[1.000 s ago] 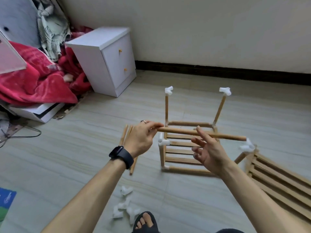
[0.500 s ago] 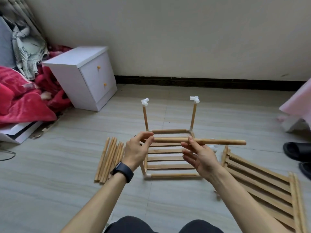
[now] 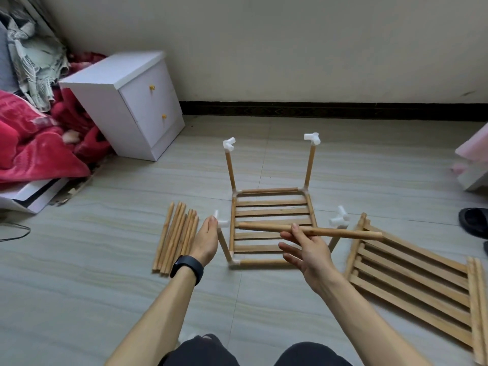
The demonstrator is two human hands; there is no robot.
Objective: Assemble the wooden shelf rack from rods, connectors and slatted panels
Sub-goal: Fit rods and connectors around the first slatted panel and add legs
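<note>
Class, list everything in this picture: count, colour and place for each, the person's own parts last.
rack frame: one, wood, floor centre, slatted base with four uprights
connectors: four, white, on the upright tops
held rod: one, wood, level above the frame
loose rods: one bundle, wood, floor left of the frame
spare panel: at least one, wood, floor right
cabinet: one, white, back left
blanket: one, red, far left
slipper: one, black, right edge
watch: one, black, left wrist
left hand: open, beside the near-left connector
right hand: fingers pinch the held rod
</note>
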